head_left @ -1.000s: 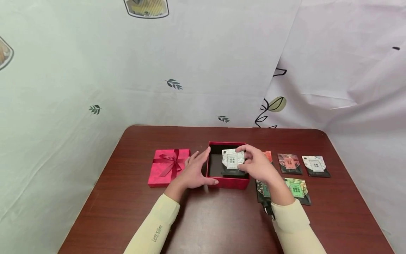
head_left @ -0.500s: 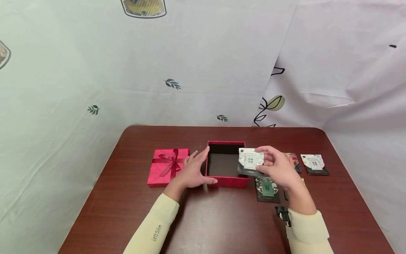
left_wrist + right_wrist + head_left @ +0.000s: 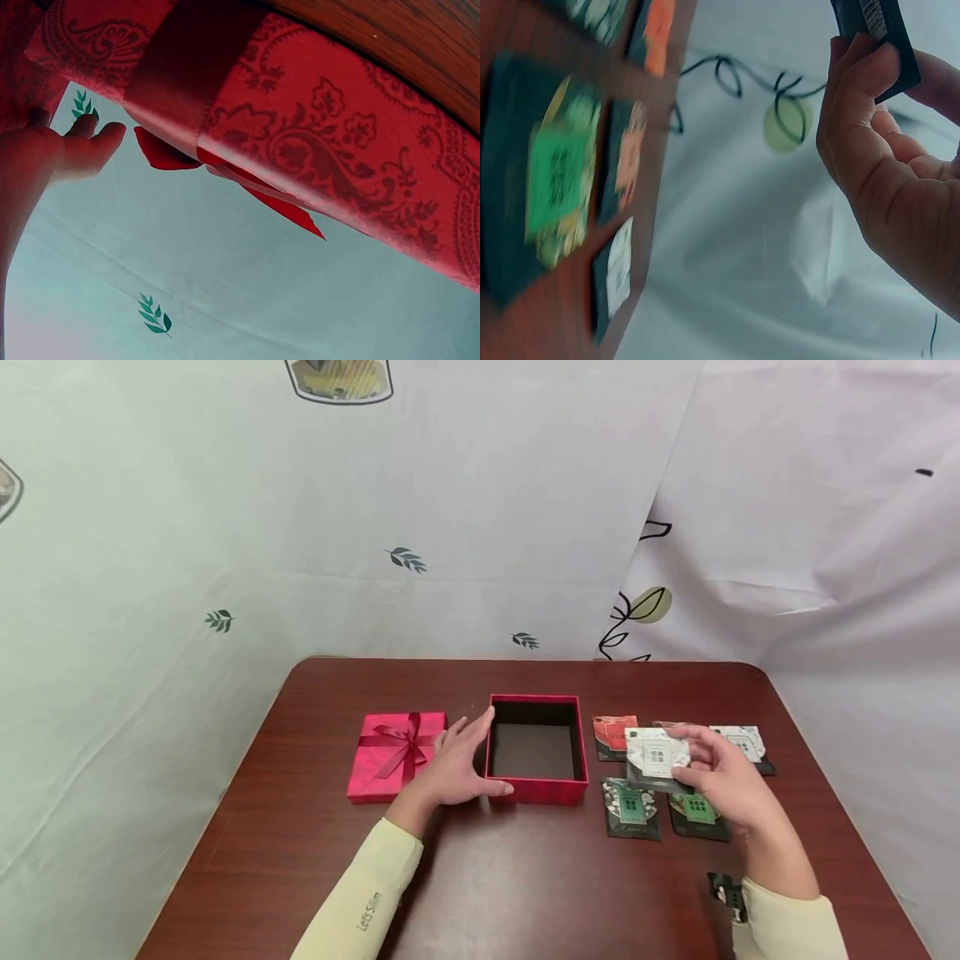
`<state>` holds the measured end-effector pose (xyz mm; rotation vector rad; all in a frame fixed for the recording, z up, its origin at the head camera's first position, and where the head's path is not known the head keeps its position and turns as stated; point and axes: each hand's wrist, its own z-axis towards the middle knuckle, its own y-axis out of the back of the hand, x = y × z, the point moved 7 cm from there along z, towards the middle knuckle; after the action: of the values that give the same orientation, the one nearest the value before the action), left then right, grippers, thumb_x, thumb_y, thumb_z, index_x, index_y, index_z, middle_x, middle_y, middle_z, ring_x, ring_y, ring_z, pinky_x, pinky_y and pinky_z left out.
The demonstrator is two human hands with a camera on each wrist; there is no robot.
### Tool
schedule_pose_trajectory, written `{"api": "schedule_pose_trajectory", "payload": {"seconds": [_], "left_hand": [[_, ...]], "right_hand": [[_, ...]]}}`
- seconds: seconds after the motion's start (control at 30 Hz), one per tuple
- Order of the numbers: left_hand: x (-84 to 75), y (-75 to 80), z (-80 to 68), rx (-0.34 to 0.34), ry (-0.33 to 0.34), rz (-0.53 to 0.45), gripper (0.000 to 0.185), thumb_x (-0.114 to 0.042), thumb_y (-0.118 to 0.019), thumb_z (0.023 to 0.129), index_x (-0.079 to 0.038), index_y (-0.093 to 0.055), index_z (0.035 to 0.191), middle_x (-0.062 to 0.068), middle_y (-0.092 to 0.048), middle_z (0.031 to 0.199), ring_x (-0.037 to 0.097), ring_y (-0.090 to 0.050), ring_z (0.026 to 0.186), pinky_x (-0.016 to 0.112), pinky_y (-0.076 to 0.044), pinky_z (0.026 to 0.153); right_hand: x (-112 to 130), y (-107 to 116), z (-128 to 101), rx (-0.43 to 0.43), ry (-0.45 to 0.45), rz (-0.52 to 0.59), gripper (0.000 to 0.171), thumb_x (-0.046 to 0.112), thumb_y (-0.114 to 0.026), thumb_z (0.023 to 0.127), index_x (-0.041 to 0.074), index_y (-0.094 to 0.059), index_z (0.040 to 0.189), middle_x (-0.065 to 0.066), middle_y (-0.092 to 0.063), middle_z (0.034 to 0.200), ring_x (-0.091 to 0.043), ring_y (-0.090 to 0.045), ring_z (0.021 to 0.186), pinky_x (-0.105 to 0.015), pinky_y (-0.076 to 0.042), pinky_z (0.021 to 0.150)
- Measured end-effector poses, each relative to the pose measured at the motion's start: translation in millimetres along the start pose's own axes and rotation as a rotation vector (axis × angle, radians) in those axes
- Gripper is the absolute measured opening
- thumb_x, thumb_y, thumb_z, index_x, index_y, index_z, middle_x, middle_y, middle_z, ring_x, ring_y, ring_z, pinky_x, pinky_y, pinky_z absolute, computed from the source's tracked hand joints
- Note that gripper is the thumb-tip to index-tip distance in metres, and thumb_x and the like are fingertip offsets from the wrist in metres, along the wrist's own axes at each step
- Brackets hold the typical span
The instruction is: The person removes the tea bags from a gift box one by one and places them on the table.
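Note:
My right hand (image 3: 731, 781) pinches a white-and-black tea sachet (image 3: 655, 753) by its right side, thumb in front, above the other sachets. In the right wrist view the held sachet (image 3: 891, 26) shows its dark back and a barcode. My left hand (image 3: 459, 768) lies at the left side of the red gift box (image 3: 536, 792), thumb by the front wall and fingers along the left edge. The box stands uncovered, its dark inside bare. Left of that hand is the red lid (image 3: 369, 783) with a ribbon bow, its side filling much of the left wrist view.
Several sachets lie right of the box: an orange one (image 3: 618, 735), a dark green one (image 3: 632, 807), a light green one (image 3: 699, 814) and a white one (image 3: 750, 742). A reddish one is mostly hidden behind the held sachet. Patterned cloth (image 3: 480, 510) hangs behind the table.
My right hand has lifted the white sachet out of the box and carried it right, over the other sachets. My left hand has stayed beside the box.

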<state>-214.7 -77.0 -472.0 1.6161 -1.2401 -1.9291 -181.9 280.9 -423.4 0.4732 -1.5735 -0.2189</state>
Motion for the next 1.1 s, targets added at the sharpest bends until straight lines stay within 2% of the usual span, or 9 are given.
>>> {"api": "schedule_pose_trajectory", "payload": {"seconds": [0.13,0.23,0.4,0.63,0.77,0.93,1.1], "left_hand": [[0.2,-0.1,-0.6,0.001,0.009,-0.007,0.12,-0.056,-0.084,0.071,-0.027,-0.012,0.162,-0.007,-0.023,0.163,0.037,-0.013,0.147,0.063,-0.004,0.112],[-0.2,-0.2,-0.5,0.002,0.009,-0.007,0.12,-0.056,-0.084,0.071,-0.027,-0.012,0.162,-0.006,-0.023,0.163,0.037,-0.013,0.147,0.063,-0.004,0.112],[0.4,-0.9,-0.4,0.007,0.01,-0.002,0.12,-0.058,-0.083,0.071,-0.027,-0.012,0.162,-0.006,-0.024,0.163,0.037,-0.013,0.147,0.063,-0.004,0.112],[1.2,-0.8,0.1,-0.004,-0.004,0.002,0.12,-0.058,-0.083,0.07,-0.024,-0.014,0.162,-0.004,-0.025,0.163,0.039,-0.015,0.146,0.065,-0.005,0.112],[1.2,-1.3,-0.5,0.0,-0.003,0.003,0.12,-0.06,-0.082,0.071,-0.026,-0.013,0.162,-0.005,-0.025,0.162,0.039,-0.015,0.146,0.065,-0.005,0.112],[0.7,-1.9,-0.8,-0.001,-0.004,0.0,0.12,-0.06,-0.082,0.071,-0.026,-0.013,0.162,-0.005,-0.025,0.162,0.038,-0.015,0.146,0.064,-0.004,0.112],[0.8,-1.5,-0.7,0.0,0.004,-0.001,0.12,-0.059,-0.082,0.071,-0.027,-0.012,0.162,-0.006,-0.025,0.162,0.037,-0.014,0.147,0.063,-0.004,0.112]], "right_hand": [[-16.1,16.9,-6.3,-0.023,-0.016,-0.019,0.052,-0.008,-0.061,0.092,-0.005,-0.043,0.141,-0.016,-0.062,0.103,-0.01,-0.056,0.077,-0.028,-0.05,0.06],[-29.7,29.3,-11.6,-0.037,-0.038,-0.072,0.05,-0.008,-0.06,0.093,-0.005,-0.043,0.14,-0.019,-0.064,0.103,-0.009,-0.058,0.079,-0.028,-0.051,0.062],[-53.6,48.5,-21.8,-0.08,-0.099,-0.185,0.049,-0.008,-0.061,0.09,-0.005,-0.046,0.138,-0.014,-0.057,0.09,-0.011,-0.052,0.075,-0.027,-0.045,0.059],[-89.2,73.8,-31.4,-0.101,-0.192,-0.287,0.05,-0.006,-0.059,0.091,-0.007,-0.045,0.139,-0.026,-0.055,0.112,-0.017,-0.049,0.088,-0.025,-0.045,0.065],[-105.3,85.0,-35.6,-0.11,-0.2,-0.314,0.05,-0.007,-0.058,0.088,-0.01,-0.045,0.136,-0.032,-0.053,0.119,-0.021,-0.05,0.093,-0.023,-0.043,0.065],[-120.0,95.3,-39.3,-0.106,-0.184,-0.35,0.045,-0.009,-0.056,0.087,-0.013,-0.046,0.131,-0.034,-0.053,0.116,-0.021,-0.048,0.091,-0.025,-0.039,0.067],[-130.3,100.6,-38.0,-0.068,-0.194,-0.378,0.045,-0.009,-0.054,0.087,-0.013,-0.046,0.132,-0.037,-0.048,0.117,-0.036,-0.044,0.099,-0.03,-0.036,0.07]]}}
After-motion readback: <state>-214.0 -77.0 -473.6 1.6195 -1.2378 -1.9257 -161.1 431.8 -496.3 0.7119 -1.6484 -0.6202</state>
